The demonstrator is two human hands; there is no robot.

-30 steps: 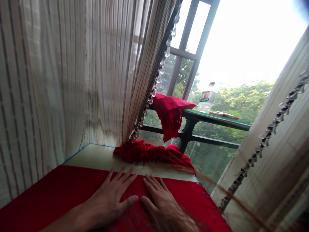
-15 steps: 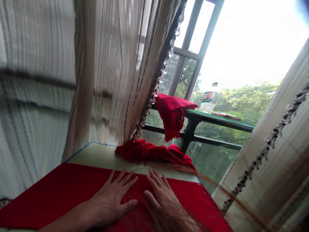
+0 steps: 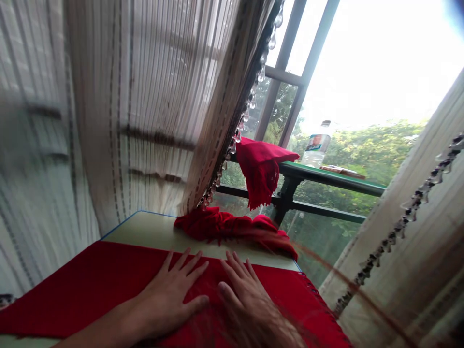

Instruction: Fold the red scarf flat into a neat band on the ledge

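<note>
A red cloth (image 3: pixel 90 285) lies spread over a pale tabletop (image 3: pixel 141 227) with a blue edge. My left hand (image 3: pixel 176 292) rests flat on this cloth, fingers spread, the fingertips near its far edge. Beside it, my right hand (image 3: pixel 244 290) is also laid flat on the cloth, its fingers stretched forward and slightly apart. Neither hand holds anything. Beyond the fingertips, a bunched red fabric (image 3: pixel 232 227) sits at the far end of the table. Dark stitching or fringe runs along the spread cloth's right edge.
A striped sheer curtain (image 3: pixel 159 96) with hanging beads stands left and behind the table; another curtain (image 3: pixel 402 203) hangs at right. Between them, a green railing (image 3: pixel 337 179) carries a fringed red cloth (image 3: pixel 259 169), a plastic bottle (image 3: pixel 317 145) and a flat item (image 3: pixel 342 170).
The left curtain has shifted and its folds hang differently. Both hands stay flat in nearly the same place on the cloth, and the view has moved slightly.
</note>
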